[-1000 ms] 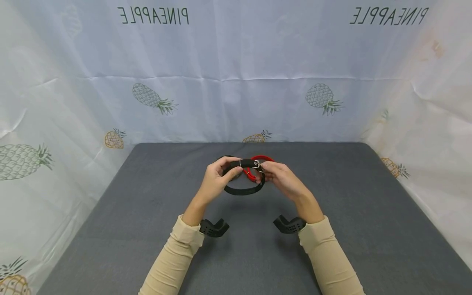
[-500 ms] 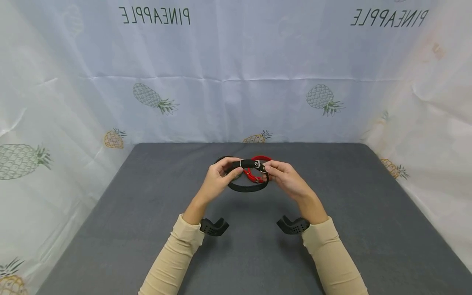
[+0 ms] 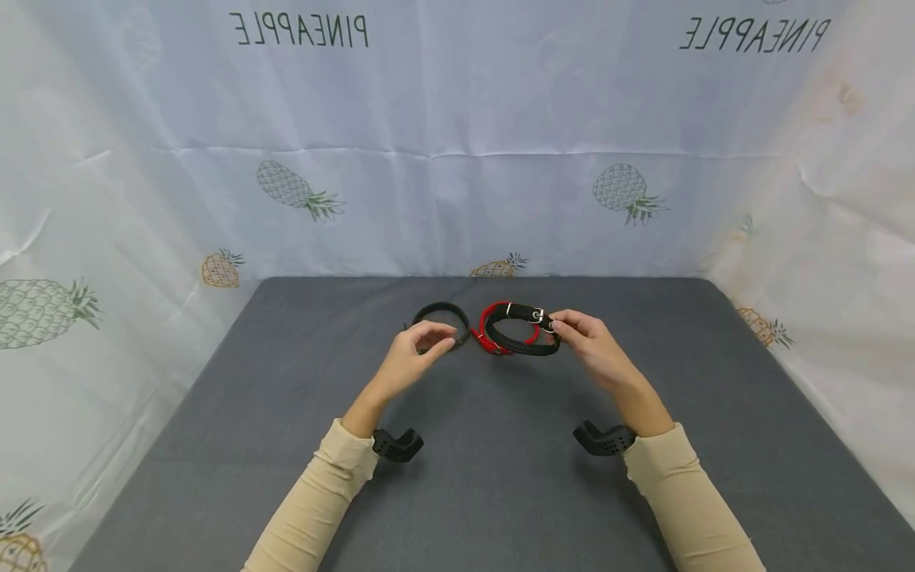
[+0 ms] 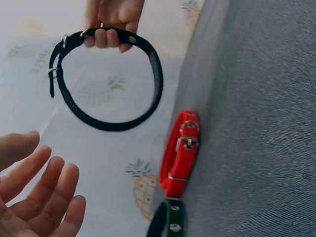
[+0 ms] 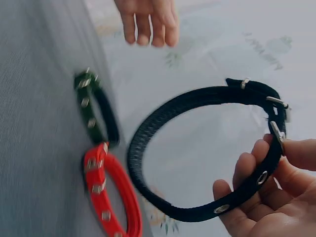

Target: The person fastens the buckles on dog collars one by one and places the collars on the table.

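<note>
My right hand [image 3: 595,343] pinches a black collar [image 3: 519,311] near its metal buckle and ring. The collar is buckled into a loop and held up above the table; in the right wrist view, metal eyelets show along the black band [image 5: 185,100]. Empty, my left hand [image 3: 409,355] hovers to the left with its fingers loosely bent, as the left wrist view also shows. Behind the black collar lies a red collar [image 4: 183,157], partly covered by it in the head view. A dark green collar [image 5: 88,108], also looped, lies at the red one's left end.
The grey tabletop [image 3: 472,492] stretches around both arms. White curtain cloth [image 3: 457,206] printed with pineapples stands at the back and both sides. Each wrist wears a black camera mount, at left [image 3: 398,446] and at right [image 3: 604,439].
My left hand has let go of the black collar and drawn back slightly left. My right hand has carried the collar to the right, uncovering the green collar more.
</note>
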`<state>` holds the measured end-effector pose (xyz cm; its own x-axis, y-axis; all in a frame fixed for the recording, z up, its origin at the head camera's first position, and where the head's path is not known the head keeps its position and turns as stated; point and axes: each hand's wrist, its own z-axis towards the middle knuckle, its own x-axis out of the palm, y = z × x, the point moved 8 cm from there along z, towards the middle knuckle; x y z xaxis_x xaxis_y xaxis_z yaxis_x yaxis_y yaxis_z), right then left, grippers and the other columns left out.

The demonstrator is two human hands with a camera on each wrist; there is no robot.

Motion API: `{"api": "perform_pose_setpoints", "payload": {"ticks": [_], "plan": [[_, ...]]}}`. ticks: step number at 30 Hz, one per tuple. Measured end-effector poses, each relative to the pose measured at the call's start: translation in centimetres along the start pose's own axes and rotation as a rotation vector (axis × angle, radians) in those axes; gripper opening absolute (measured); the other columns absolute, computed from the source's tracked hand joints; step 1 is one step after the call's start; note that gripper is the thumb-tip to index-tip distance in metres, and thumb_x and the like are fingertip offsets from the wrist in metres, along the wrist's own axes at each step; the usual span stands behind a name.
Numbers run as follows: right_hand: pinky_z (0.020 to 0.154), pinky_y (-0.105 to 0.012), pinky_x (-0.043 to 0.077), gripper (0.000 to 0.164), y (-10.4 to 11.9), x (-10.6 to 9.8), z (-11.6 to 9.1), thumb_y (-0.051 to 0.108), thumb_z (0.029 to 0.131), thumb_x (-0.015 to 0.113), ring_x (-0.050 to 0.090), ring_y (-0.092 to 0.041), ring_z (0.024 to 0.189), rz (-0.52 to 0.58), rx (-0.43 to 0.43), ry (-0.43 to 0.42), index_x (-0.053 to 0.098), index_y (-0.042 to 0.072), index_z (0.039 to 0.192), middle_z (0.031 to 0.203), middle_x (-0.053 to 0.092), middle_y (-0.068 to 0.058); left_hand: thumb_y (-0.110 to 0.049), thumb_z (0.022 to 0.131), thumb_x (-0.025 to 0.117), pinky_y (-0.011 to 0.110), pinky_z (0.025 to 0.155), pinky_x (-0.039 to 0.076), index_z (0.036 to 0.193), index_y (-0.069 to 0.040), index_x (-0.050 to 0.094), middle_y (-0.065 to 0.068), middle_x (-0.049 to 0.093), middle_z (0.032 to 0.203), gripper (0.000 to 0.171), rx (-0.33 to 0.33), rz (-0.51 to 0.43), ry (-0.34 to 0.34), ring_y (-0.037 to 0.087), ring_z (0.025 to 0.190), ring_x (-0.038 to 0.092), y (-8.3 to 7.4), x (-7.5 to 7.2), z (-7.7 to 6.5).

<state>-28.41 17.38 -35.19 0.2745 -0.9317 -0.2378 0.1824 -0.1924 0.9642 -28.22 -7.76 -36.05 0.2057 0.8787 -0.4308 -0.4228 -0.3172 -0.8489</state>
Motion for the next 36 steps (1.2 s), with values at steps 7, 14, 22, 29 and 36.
{"api": "perform_pose_setpoints", "payload": {"ticks": [7, 14, 22, 29, 36], "plan": [[0.09, -0.02, 0.04, 0.027, -0.8, -2.7, 0.0, 0.019, 0.102, 0.047, 0.053, -0.005, 0.093, -0.07, 0.019, -0.092, 0.056, -0.005, 0.11, 0.084, 0.061, 0.014, -0.015, 0.097, 0.059, 0.036, 0.086, 0.053, 0.117, -0.002, 0.065, 0.025, 0.066, 0.114, 0.025, -0.026, -0.03, -0.019, 0.038, 0.1, 0.064, 1.5, 0.2, 0.1], [0.084, -0.01, 0.043, 0.033, -1.5, -4.5, 0.4, 0.018, 0.102, 0.047, 0.055, 0.004, 0.088, -0.168, 0.016, -0.123, 0.053, -0.011, 0.118, 0.086, 0.059, 0.019, -0.009, 0.096, 0.058, 0.023, 0.077, 0.053, 0.113, 0.005, 0.065, 0.027, 0.068, 0.106, 0.023, -0.043, -0.016, -0.063, 0.042, 0.096, 0.064, 1.4, 0.1, 0.0], [0.076, -0.018, 0.048, 0.03, -3.5, -6.9, 1.1, 0.016, 0.101, 0.051, 0.053, 0.015, 0.08, -0.439, 0.005, -0.192, 0.06, -0.007, 0.117, 0.103, 0.067, -0.018, -0.004, 0.096, 0.057, 0.037, 0.077, 0.057, 0.111, 0.011, 0.064, 0.033, 0.066, 0.103, 0.023, -0.055, -0.038, -0.092, 0.0, 0.079, 0.062, 1.7, -0.5, -0.1], [0.068, -0.024, 0.047, 0.027, -4.9, -8.3, 1.3, 0.015, 0.1, 0.052, 0.058, -0.003, 0.082, -0.608, -0.008, -0.155, 0.061, -0.005, 0.114, 0.108, 0.066, -0.026, -0.012, 0.097, 0.057, 0.036, 0.079, 0.056, 0.114, 0.009, 0.063, 0.029, 0.067, 0.105, 0.027, -0.049, 0.062, -0.112, 0.031, 0.089, 0.067, 5.1, -2.5, 0.7], [0.068, -0.032, 0.047, 0.024, -5.6, -8.8, 1.4, 0.01, 0.098, 0.055, 0.061, -0.031, 0.086, -0.734, -0.047, -0.129, 0.062, -0.007, 0.112, 0.106, 0.066, -0.027, -0.016, 0.099, 0.054, 0.048, 0.091, 0.052, 0.12, 0.003, 0.063, 0.024, 0.066, 0.116, 0.029, -0.197, 0.238, 0.001, 0.036, 0.106, 0.065, 8.2, -5.2, 1.1]]}}
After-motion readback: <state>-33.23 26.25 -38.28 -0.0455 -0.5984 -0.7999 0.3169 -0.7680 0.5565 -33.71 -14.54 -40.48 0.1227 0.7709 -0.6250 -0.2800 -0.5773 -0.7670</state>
